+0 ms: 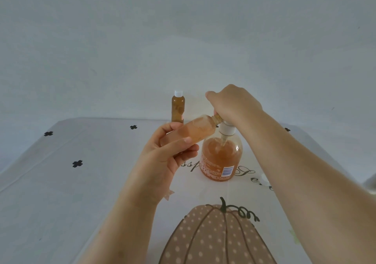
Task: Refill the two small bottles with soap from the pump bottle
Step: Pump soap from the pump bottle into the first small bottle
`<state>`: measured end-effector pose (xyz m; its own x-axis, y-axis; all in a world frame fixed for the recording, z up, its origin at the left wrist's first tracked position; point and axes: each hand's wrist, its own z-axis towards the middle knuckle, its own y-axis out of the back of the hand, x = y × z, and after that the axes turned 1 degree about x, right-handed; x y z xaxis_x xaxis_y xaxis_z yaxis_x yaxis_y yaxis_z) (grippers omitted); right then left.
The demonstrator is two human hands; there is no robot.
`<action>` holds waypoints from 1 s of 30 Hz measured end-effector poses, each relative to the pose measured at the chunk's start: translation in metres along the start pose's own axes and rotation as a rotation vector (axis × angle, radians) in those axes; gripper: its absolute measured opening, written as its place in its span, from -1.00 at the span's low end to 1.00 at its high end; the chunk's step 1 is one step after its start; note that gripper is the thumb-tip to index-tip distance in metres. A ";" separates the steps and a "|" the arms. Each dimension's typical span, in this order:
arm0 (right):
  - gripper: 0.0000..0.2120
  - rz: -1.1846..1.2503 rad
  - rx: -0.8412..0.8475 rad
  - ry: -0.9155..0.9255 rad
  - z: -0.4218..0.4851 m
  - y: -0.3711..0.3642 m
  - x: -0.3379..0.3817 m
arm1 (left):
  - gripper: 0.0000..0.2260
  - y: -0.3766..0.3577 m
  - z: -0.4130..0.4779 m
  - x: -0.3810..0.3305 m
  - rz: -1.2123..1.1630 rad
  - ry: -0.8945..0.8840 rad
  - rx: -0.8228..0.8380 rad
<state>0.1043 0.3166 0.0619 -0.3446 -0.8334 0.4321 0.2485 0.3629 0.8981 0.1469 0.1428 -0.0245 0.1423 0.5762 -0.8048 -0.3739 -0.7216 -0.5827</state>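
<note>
**White tablecloth point(81, 192) is being worked over with amber soap**

Most of the lower frame is being taken up by the tablecloth. A dotted tan pumpkin print point(215, 237) is being shown on it at the bottom centre, and grey script lettering is being partly hidden by the arms and bottles.

The left hand point(162, 162), at the centre of the frame, is being wrapped around the open small bottle point(193, 130), with fingers and thumb curled round its lower body. That bottle is being held off the cloth, steeply tilted. Its uncapped neck is being pointed up and to the right, just under the right hand point(234, 103). Frothy amber soap is being seen inside it.

The right hand, just right of centre, is being laid over the top of the pump bottle point(220, 158). Its fingers are being curled down over the pump head, so only the white collar point(225, 129) is being left in view. The pump bottle is being stood upright on the cloth below that hand, with its barcode label turned toward the camera.

The capped small bottle point(178, 109) is being stood upright at the table's far edge, above the left hand. It is filled with darker amber under a white cap.

Black clover marks point(77, 163) are being shown across the cloth's left side.
</note>
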 end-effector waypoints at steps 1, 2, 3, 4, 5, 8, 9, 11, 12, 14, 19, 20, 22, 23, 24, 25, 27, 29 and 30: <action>-0.62 0.004 0.001 -0.002 0.000 -0.001 0.000 | -0.65 0.000 0.000 0.000 0.000 0.002 -0.003; -0.62 0.006 0.004 -0.004 0.000 -0.002 -0.001 | -0.66 0.001 0.000 0.001 -0.002 0.005 -0.006; -0.62 0.010 0.004 -0.006 0.000 -0.003 -0.001 | -0.66 0.001 0.001 0.001 -0.006 0.010 -0.008; -0.62 0.015 0.004 -0.006 0.000 -0.003 -0.001 | -0.66 0.001 0.001 0.001 -0.010 0.013 -0.009; -0.62 0.024 0.004 -0.005 0.000 -0.003 -0.001 | -0.65 0.001 0.001 0.001 -0.010 0.014 -0.012; -0.62 0.044 0.007 -0.005 -0.002 -0.002 -0.002 | -0.64 0.001 0.001 0.001 0.000 0.012 -0.012; -0.62 0.047 0.007 -0.006 -0.002 -0.002 -0.002 | -0.64 0.001 0.001 0.001 0.001 0.012 -0.014; -0.62 0.050 0.008 -0.007 -0.003 -0.002 -0.002 | -0.64 0.000 0.001 0.001 -0.004 0.019 -0.019; -0.62 0.053 0.011 -0.009 -0.002 -0.002 -0.002 | -0.64 0.001 0.001 0.001 -0.006 0.023 -0.022; -0.63 0.062 0.019 -0.015 -0.003 -0.001 -0.001 | -0.65 0.000 0.001 0.000 -0.005 0.025 -0.017; -0.60 0.085 0.020 -0.007 -0.004 0.001 0.000 | -0.62 -0.002 0.000 -0.002 -0.013 0.020 -0.019; -0.59 0.082 0.017 -0.007 -0.004 0.002 0.001 | -0.62 -0.002 0.000 -0.002 -0.018 0.018 -0.017; -0.59 0.080 0.008 -0.010 -0.006 0.004 0.002 | -0.64 -0.002 -0.001 -0.002 -0.036 0.013 -0.013; -0.58 0.078 0.006 -0.010 -0.006 0.006 0.004 | -0.64 -0.002 -0.001 -0.002 -0.047 0.010 -0.010; -0.59 0.076 0.009 -0.008 -0.006 0.007 0.004 | -0.65 -0.003 -0.002 -0.002 -0.054 0.009 -0.003; -0.59 0.074 0.013 -0.007 -0.006 0.009 0.005 | -0.67 -0.003 -0.002 -0.002 -0.058 0.006 0.007; -0.62 0.053 0.004 0.005 -0.006 0.013 0.007 | -0.69 -0.004 -0.003 -0.002 -0.081 -0.004 0.027; -0.62 0.011 -0.037 0.027 -0.005 0.015 0.008 | -0.70 -0.005 -0.003 -0.003 -0.089 -0.011 0.037; -0.61 0.000 -0.045 0.033 -0.005 0.015 0.008 | -0.70 -0.006 -0.003 -0.003 -0.086 -0.013 0.038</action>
<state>0.1098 0.3128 0.0787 -0.3148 -0.8471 0.4281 0.2887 0.3442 0.8934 0.1514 0.1441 -0.0194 0.1634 0.6408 -0.7501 -0.3956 -0.6540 -0.6448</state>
